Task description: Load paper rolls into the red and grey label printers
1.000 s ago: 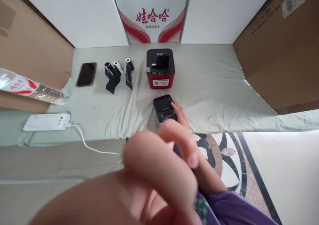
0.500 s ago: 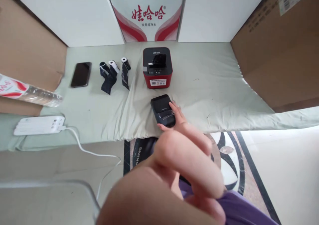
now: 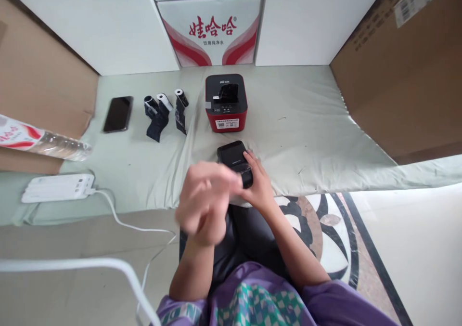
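A small black portable printer point(image 3: 231, 152) lies near the front edge of the cloth-covered surface, with what looks like a clear strip across its lower part. My right hand point(image 3: 260, 184) grips its right side, fingers on the far right edge and thumb along the near end. Held in the air over its near left corner, my left hand point(image 3: 204, 198) is blurred, its fingers curled and the index and thumb drawn together. Whatever they might hold cannot be made out. This hand hides part of the printer. Just beyond stands a red and black label printer point(image 3: 226, 103).
Left of the printers lie several rolls of dark tape point(image 3: 159, 116) and a black phone point(image 3: 118, 114). A white power bank point(image 3: 57, 188) with a cable and a bottle point(image 3: 46, 140) are at far left. Cardboard point(image 3: 404, 85) borders the right; white boxes point(image 3: 212, 32) stand behind.
My left hand and forearm have moved from close to the camera forward and down to the small printer. My right hand has kept its hold. The view has shifted slightly.
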Tool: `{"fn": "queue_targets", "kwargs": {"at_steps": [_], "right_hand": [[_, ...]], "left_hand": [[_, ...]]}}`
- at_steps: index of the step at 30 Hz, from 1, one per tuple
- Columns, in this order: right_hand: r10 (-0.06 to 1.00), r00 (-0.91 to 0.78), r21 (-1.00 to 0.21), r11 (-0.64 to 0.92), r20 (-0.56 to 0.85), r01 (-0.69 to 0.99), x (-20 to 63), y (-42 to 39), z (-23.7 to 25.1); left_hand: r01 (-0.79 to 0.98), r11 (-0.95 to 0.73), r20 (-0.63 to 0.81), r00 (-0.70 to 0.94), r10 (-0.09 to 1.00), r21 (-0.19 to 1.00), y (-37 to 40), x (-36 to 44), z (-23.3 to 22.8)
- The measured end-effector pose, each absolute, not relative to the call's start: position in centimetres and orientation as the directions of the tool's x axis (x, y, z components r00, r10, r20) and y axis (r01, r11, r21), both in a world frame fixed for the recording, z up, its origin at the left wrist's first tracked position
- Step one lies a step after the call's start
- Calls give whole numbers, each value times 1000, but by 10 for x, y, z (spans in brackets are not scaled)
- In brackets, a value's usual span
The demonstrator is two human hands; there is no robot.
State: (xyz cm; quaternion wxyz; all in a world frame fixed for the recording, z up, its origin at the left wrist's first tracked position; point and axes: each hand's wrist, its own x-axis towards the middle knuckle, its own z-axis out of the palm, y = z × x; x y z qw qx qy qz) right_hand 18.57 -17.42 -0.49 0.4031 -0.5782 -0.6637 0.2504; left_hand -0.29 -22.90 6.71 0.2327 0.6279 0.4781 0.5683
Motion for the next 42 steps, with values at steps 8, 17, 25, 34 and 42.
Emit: {"fn": "queue_targets", "kwargs": {"at_steps": [8, 17, 25, 34, 42], "right_hand": [[969, -51, -821, 232, 241, 523, 191, -175, -8], [984, -157, -969, -46, -86, 244, 239, -109, 23], [967, -218, -929, -45, -133, 367, 218, -77, 25], [982, 130, -913, 76, 139, 401, 196, -156, -4], [952, 186, -775, 75, 242, 628, 155, -185, -3]], "left_hand": [[344, -88, 83, 29, 996, 935, -108, 23, 15], [47, 204, -210, 213, 954, 978, -100, -5, 15], [13, 199, -196, 243, 950, 980, -95, -5, 5], [-20, -37, 36, -31, 999, 999, -112, -1, -15], [-71, -73, 64, -122, 991, 995, -111, -4, -21]]}}
